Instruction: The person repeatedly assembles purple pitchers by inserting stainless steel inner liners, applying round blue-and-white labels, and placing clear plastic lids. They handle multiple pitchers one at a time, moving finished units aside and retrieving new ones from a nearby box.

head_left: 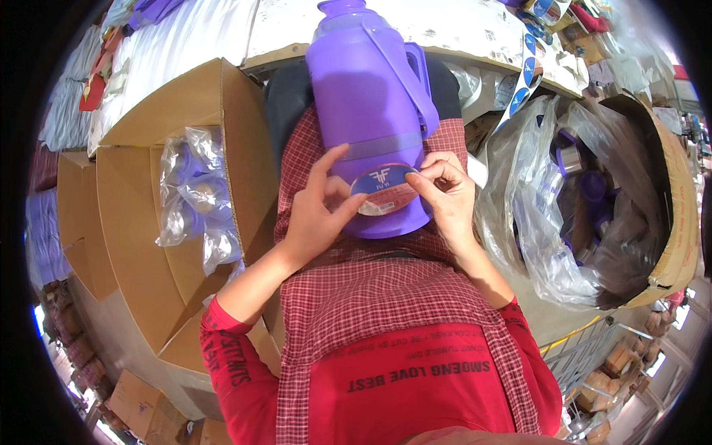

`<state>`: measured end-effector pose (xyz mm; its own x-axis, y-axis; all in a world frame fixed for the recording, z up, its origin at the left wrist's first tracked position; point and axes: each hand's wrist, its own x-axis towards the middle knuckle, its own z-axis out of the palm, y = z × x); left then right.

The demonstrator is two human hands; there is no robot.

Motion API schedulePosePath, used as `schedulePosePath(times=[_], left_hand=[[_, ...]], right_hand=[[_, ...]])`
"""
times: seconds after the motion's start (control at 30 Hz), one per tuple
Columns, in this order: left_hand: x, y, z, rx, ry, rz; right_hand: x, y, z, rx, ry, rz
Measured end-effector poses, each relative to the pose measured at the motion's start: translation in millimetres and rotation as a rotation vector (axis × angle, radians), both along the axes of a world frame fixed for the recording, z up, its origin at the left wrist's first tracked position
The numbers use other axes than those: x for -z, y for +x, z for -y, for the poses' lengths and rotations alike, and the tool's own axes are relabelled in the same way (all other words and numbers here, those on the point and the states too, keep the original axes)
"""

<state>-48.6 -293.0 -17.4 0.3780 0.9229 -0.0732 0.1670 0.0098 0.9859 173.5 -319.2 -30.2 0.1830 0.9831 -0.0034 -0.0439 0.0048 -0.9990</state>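
Observation:
A purple thermos jug (pixel 363 89) with a side handle lies tilted across my lap, its top toward the white table. Near its base, an oval blue-and-red sticker (pixel 382 187) lies against the purple wall or just over it; I cannot tell whether it is fully stuck down. My left hand (pixel 311 208) has its thumb on the sticker's left edge, with the index finger raised toward the jug's grey band. On the other side, my right hand (pixel 450 194) pinches the sticker's right edge between thumb and index finger.
An open cardboard box (pixel 159 245) on the left holds plastic-wrapped purple parts (pixel 204 185). At right, a plastic-lined carton (pixel 678 215) contains purple and silver pieces (pixel 593 185). A sticker strip (pixel 525 74) hangs off the white table's (pixel 452 30) edge. A metal trolley (pixel 593 352) stands lower right.

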Motion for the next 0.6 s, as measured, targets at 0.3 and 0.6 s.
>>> schedulePosePath(times=[0.3,0.6], left_hand=[[5,-10,-9,-0.011,0.067,-0.07],[14,-10,-9,-0.008,0.044,-0.119]], right_hand=[[8,-4,-2,0.016,-0.059,0.019],[13,-8,2,0.014,-0.047,0.098]])
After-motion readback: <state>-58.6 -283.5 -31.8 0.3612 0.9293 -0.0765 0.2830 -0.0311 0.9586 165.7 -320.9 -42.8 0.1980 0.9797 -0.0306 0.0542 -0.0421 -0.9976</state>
